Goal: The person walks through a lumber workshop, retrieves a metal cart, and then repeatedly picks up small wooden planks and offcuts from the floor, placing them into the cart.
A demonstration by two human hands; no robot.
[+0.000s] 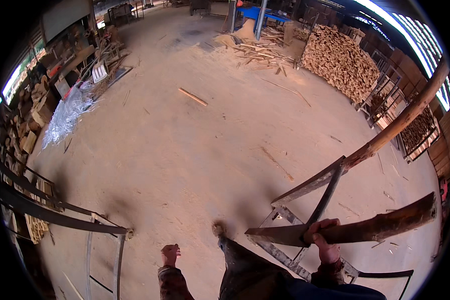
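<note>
My right hand (326, 242) is wrapped around the edge of a long, dark brown slab of wood (380, 227) at the lower right. One end of the slab lies over a dark stand (285, 215) with slanted legs, and the other reaches out to the right. My left hand (170, 254) hangs low in front of me with its fingers curled and nothing visible in them. Between the hands, my leg and shoe (219, 229) come forward over the dusty floor.
A round wooden pole (395, 125) slants up from the stand. At lower left stands a metal frame (105, 237). Stacked wood (340, 62) fills the back right, and clear plastic sheeting (67, 115) lies left. A loose stick (192, 96) lies on the floor (175, 150).
</note>
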